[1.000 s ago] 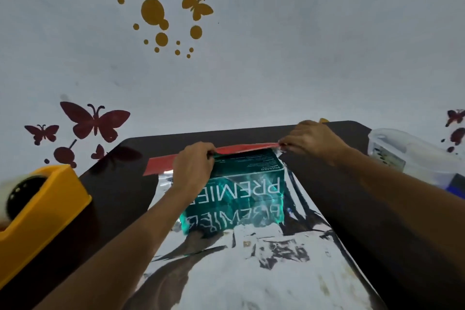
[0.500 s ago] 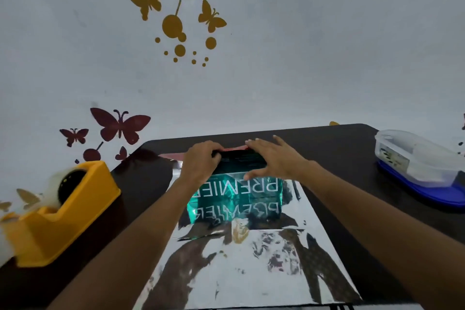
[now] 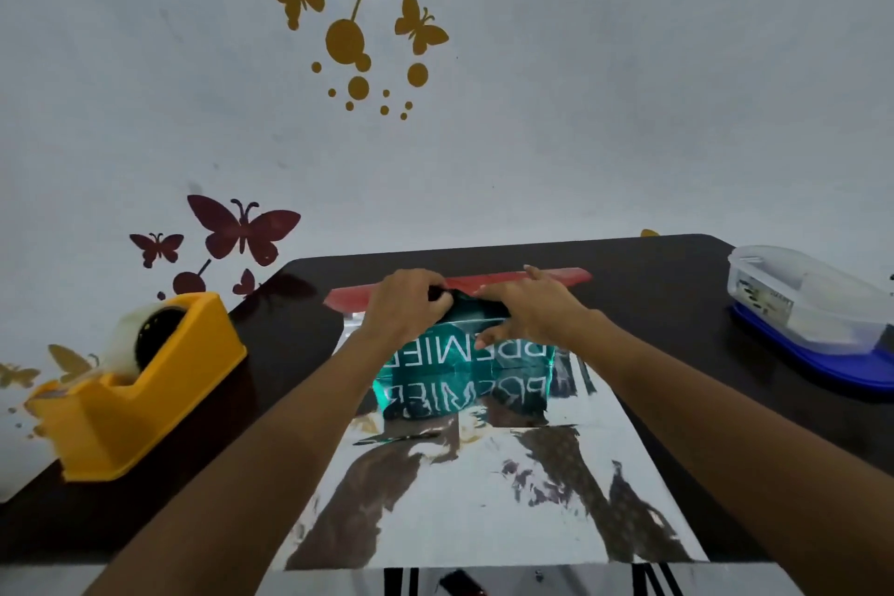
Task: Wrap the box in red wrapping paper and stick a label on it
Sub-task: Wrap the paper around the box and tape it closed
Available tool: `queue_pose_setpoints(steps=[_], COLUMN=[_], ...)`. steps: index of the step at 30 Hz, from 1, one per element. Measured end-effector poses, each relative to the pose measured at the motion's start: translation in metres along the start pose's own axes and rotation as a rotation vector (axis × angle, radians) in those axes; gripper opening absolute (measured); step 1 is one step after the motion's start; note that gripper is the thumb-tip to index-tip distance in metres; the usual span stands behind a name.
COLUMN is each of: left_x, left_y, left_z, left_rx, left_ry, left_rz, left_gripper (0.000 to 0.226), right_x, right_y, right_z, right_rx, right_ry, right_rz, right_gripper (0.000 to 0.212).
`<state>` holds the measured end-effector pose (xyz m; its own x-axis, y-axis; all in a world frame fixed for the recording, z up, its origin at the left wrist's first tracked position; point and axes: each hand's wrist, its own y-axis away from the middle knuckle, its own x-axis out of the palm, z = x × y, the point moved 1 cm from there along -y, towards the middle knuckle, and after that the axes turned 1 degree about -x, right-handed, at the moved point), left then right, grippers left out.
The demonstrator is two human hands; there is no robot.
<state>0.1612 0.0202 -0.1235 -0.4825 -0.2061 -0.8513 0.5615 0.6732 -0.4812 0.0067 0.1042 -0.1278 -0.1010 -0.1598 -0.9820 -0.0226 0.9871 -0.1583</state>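
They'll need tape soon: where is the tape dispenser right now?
In the head view the yellow tape dispenser sits at the left edge of the dark table, left of the wrapping paper, below the maroon butterfly stickers.

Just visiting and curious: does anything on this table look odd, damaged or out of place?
Nothing looks spilled or damaged. One oddity: the wrapping paper lies silver side up, with red showing only along its far edge, raised behind the green box. That suits wrapping, since the red ends up outside.
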Motion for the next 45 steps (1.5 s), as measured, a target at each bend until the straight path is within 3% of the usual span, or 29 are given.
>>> queue_pose_setpoints(steps=[4,6,8,10,13,20,38,45], left_x=[-0.014,-0.022,-0.024,-0.019,-0.01,-0.005,-0.02,-0.021], left_y=[0.003,0.005,0.006,0.006,0.004,0.005,0.023,0.023], left_z=[0.005,0.008,0.014,0.019,0.025,0.023,0.009,0.008], left_rx=[0.042,0.065,0.093,0.123,0.125,0.085,0.103,0.096], left_ry=[0.093,0.198,0.127,0.003,0.016,-0.059,-0.112,-0.135], left_rz=[0.076,0.202,0.379,0.465,0.442,0.35,0.255,0.26], left_gripper=[0.046,0.06,0.079,0.084,0.079,0.075,0.065,0.066], right_x=[0.0,0.001,0.003,0.005,0.005,0.007,0.012,0.01], right_y=[0.004,0.004,0.004,0.005,0.011,0.024,0.031,0.033], right_z=[0.0,-0.004,-0.005,-0.004,-0.002,0.003,0.009,0.01], right_rx=[0.007,0.018,0.02,0.019,0.029,0.087,0.13,0.128], right_ry=[-0.022,-0.049,-0.072,-0.075,-0.031,-0.009,0.013,0.044], right_rz=[0.029,0.034,0.021,-0.014,-0.051,-0.11,-0.265,-0.262], right_gripper=[0.076,0.076,0.077,0.081,0.086,0.068,0.055,0.061])
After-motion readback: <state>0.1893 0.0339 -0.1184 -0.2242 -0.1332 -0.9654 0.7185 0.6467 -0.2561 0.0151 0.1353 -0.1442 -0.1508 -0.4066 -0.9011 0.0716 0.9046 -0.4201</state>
